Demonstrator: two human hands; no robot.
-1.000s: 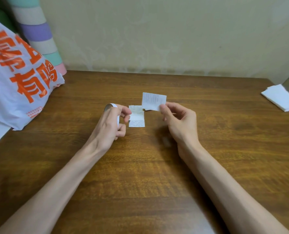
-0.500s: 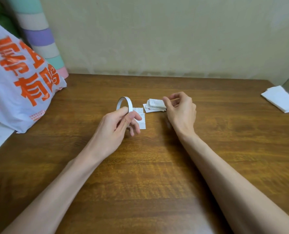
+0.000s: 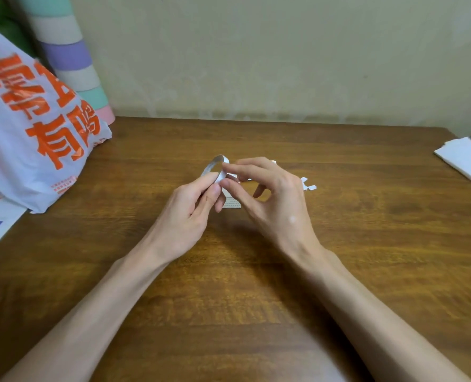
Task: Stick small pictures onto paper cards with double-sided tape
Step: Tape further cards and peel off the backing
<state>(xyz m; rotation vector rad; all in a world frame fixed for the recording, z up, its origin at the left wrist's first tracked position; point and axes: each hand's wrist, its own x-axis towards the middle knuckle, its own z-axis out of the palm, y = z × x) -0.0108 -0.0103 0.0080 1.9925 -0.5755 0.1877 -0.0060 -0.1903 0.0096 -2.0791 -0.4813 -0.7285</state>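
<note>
The bare wooden surface (image 3: 256, 299) fills the near side, and both hands meet over its middle. The left hand (image 3: 184, 213) holds the double-sided tape roll (image 3: 215, 166) upright, its grip pinching the thin ring between thumb and fingers at the lower rim. The right hand (image 3: 272, 205) closes thumb and forefinger on the band at the ring's right side. Whether they already have the loose end cannot be told.

The step looks like freeing a length of tape. It would go best with the left grip steady, a nail lifting only the end, and a short pull so the strip does not fold onto itself.

Just beyond and below the roll, a printed paper card (image 3: 233, 203) lies flat, half hidden. Small pictures (image 3: 308, 186) peek out behind the right hand. Further off are a printed plastic bag (image 3: 36, 133) at the left edge and a white paper stack (image 3: 465, 161) at the far right corner.
</note>
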